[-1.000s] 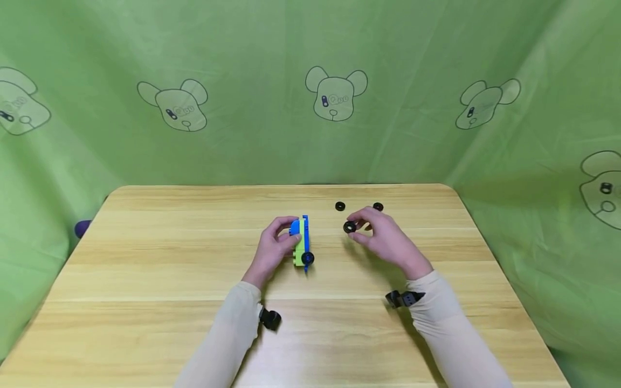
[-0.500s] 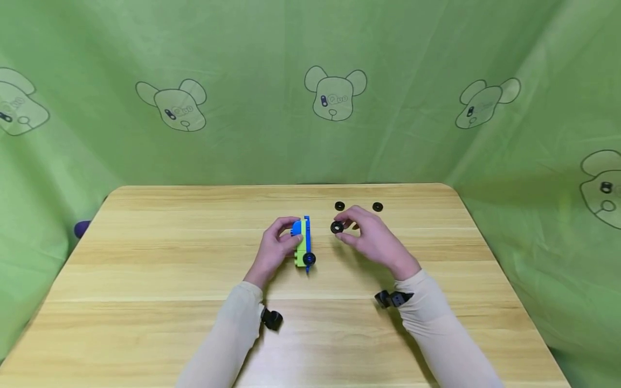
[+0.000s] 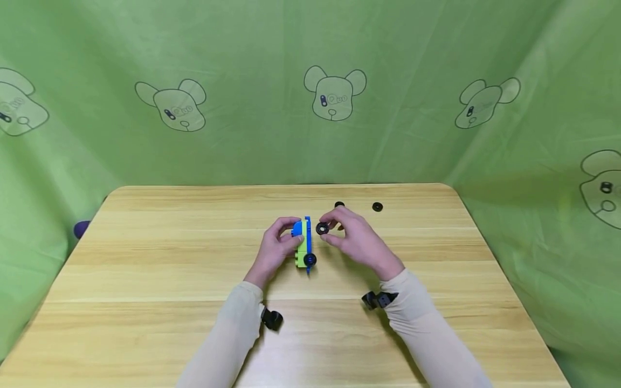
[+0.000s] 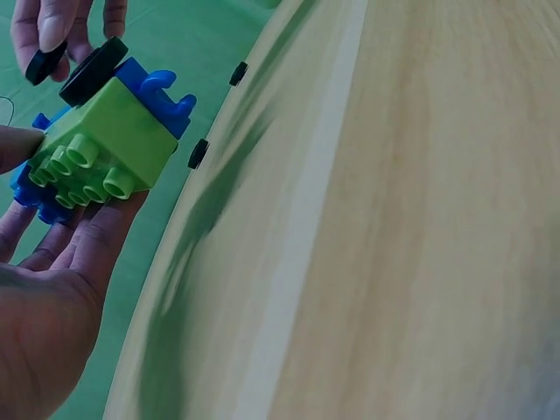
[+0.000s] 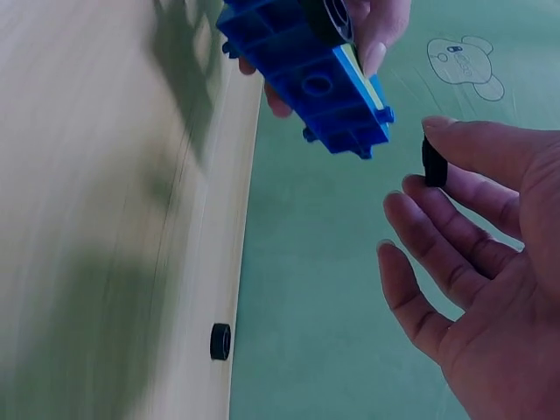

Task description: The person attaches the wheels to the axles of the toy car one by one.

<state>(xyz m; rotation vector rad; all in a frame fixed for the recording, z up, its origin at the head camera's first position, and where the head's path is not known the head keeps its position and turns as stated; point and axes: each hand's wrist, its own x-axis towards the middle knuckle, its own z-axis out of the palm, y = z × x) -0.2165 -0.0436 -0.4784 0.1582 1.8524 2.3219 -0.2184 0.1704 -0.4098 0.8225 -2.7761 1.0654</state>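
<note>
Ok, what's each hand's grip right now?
Left hand: closed, holding the blue-and-green toy.
Right hand: closed, pinching a loose black wheel between thumb and fingers.

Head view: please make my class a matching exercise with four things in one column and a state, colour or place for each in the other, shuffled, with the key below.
Column one
1. Left hand
2. Right hand
3. Block toy
4. Tabletop

Column two
A. Pinches a loose black wheel
B. Pale wood grain
C. Grips the block toy
D. Blue and light green, with a fitted black wheel

Right pairs: 1-C, 2-A, 3-D, 4-B
</note>
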